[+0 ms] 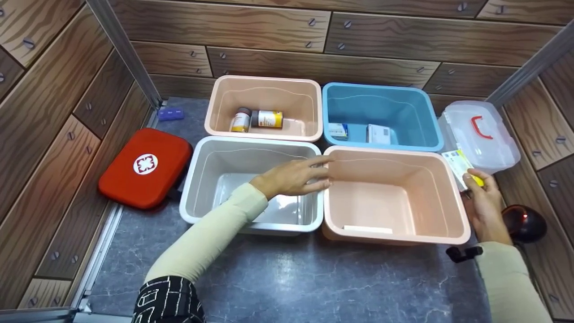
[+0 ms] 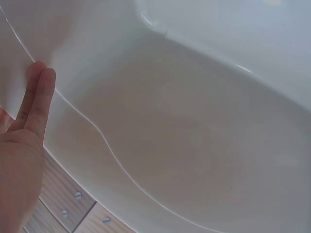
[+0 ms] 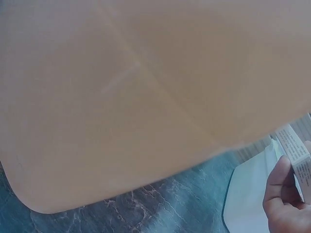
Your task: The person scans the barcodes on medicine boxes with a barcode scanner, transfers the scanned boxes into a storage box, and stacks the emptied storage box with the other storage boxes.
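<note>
My right hand [image 1: 486, 206] pinches a white and yellow medicine box [image 1: 457, 165] just outside the right wall of the front peach bin [image 1: 372, 204]. In the right wrist view, thumb and fingers grip the printed box [image 3: 291, 141] beside the bin's blurred peach wall. My left hand [image 1: 291, 177] is over the right side of the grey bin [image 1: 224, 188], with fingers extended to where the two front bins meet. Its fingers [image 2: 43, 92] lie along a bin's inner wall in the left wrist view. A white flat thing [image 1: 367, 229] lies against the peach bin's near wall.
The rear peach bin [image 1: 264, 85] holds two pill bottles [image 1: 269, 119]; the blue bin [image 1: 381, 94] holds small boxes [image 1: 379, 134]. A red first-aid case [image 1: 166, 166] and purple pill organizer [image 1: 171, 114] are left. At right are a clear lidded box [image 1: 489, 143] and black round object [image 1: 524, 224].
</note>
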`<state>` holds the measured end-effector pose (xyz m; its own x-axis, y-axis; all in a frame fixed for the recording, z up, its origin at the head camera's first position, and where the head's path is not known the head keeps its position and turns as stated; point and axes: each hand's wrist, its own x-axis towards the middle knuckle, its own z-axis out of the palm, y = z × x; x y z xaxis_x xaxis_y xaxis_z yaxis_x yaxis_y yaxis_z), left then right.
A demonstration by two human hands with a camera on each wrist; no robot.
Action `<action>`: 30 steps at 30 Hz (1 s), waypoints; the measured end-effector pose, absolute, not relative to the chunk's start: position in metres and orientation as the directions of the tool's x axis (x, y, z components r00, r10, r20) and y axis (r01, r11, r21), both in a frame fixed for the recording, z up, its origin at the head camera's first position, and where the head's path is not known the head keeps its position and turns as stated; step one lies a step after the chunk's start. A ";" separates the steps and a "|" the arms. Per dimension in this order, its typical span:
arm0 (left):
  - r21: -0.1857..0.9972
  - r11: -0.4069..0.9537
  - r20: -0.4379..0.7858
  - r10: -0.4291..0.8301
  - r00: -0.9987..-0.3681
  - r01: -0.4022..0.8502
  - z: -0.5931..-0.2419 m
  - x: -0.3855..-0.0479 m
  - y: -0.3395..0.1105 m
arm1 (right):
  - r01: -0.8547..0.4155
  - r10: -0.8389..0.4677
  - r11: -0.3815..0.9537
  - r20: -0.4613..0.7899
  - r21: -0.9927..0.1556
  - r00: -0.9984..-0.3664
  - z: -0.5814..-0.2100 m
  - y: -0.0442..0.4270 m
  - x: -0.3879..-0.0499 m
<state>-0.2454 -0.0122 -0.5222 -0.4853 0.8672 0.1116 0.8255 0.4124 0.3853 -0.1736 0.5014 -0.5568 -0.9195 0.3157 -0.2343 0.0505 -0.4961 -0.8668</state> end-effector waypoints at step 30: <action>0.382 0.412 0.110 0.869 -0.483 0.827 -0.523 -0.248 -0.011 | -0.147 0.618 -0.586 -0.322 -0.797 -0.718 -0.563 0.491 -0.150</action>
